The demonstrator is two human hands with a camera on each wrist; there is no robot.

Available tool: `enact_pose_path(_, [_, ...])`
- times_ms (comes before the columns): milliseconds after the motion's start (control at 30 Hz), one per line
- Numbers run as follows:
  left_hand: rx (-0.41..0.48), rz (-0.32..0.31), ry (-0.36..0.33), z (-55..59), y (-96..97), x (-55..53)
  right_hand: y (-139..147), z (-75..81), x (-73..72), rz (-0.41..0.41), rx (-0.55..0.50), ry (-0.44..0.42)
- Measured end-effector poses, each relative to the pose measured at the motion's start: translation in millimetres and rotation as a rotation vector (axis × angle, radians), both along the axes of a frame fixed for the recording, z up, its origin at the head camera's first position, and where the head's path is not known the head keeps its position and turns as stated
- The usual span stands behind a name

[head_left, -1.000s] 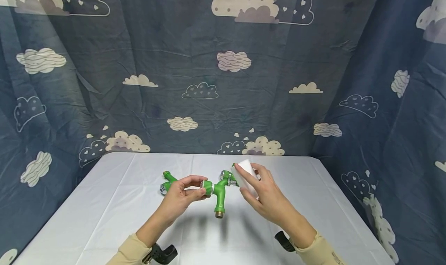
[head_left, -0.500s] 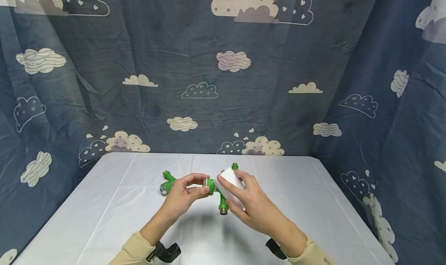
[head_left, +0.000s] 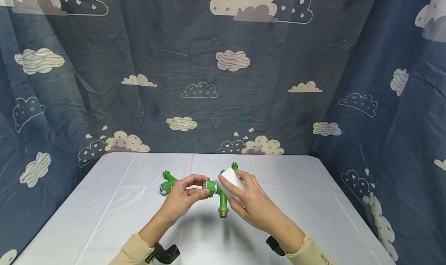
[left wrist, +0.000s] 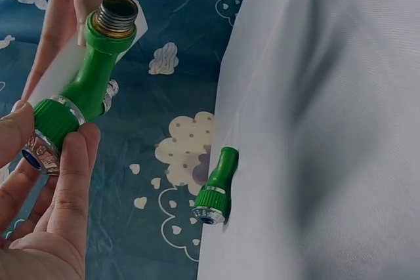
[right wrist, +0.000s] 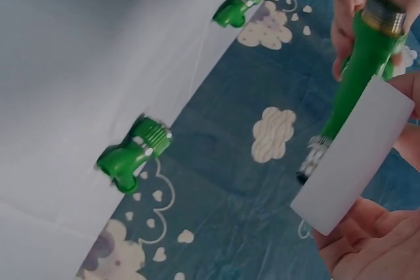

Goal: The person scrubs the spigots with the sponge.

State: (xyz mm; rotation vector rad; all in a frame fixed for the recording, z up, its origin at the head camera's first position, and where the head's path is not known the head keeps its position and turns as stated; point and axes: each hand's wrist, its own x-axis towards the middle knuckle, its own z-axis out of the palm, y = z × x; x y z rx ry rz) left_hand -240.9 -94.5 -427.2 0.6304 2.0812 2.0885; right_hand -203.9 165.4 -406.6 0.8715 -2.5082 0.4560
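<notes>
We see the green tap [head_left: 223, 205] held up over the near-middle of the surface [head_left: 296, 179], between the two hands, and the relation that matters is how the white block [head_left: 232, 178] lies to it: on the tap's right-hand side, toward the surface's right edge, hiding part of its body. From these views we cannot tell whether block and tap touch. The left hand [head_left: 186, 192] is nearer the tap, its fingers [left wrist: 72, 178] clamped on the ribbed collar [left wrist: 56, 122] from the left; the right hand [head_left: 258, 203] pinches the block, its fingers spread along the sides. The tap's threaded mouth [left wrist: 118, 18] points toward the surface's near edge while the collar faces left; the block's long axis slants from far left to near right. The tap's body is glossy green and rounded, the collar finely grooved, the mouth brass-coloured, and the end cap [left wrist: 41, 154] silvery with a dark blue centre. The block is a plain, matte, flat-sided slab. Toward the far edge we find a second tap [head_left: 165, 187], left of middle beyond the left hand, and a third tap [head_left: 235, 166], mostly hidden behind the block. White, creased cloth covers the surface; a dark blue cloud-printed curtain [head_left: 156, 106] hangs beyond its far edge.
</notes>
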Motion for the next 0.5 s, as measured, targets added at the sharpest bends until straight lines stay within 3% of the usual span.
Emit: enact_pose_path(500, [0.012, -0.011, 0.013, 0.6, -7.9, 1.5, 15.2, -4.5, -17.7, -0.058, -0.080, 0.004])
